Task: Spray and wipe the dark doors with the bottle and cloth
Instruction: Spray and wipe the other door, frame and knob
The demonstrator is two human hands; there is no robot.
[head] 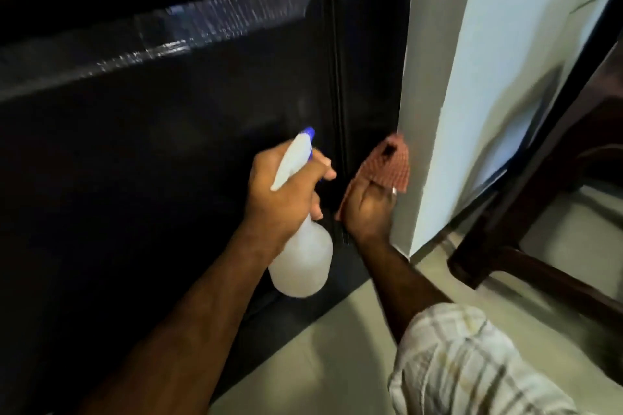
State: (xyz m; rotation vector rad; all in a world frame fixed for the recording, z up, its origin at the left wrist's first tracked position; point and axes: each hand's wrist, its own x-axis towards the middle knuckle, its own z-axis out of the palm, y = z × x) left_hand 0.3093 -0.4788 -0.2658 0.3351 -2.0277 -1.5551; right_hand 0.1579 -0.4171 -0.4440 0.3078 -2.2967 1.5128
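A dark panelled door (151, 152) fills the left and middle of the head view, with wet streaks shining along its upper moulding. My left hand (283, 192) grips a translucent spray bottle (301, 263) by the neck, its blue nozzle aimed at the door's lower panel. Just to the right, my right hand (369, 209) holds a reddish-brown checked cloth (384, 162) against the door's right edge, next to the wall corner.
A white wall corner (448, 94) stands right of the door. Farther right is dark wooden furniture (526, 212) with a low rail near the floor. Pale floor tiles (320, 357) lie below the door. A checked sleeve covers my right upper arm.
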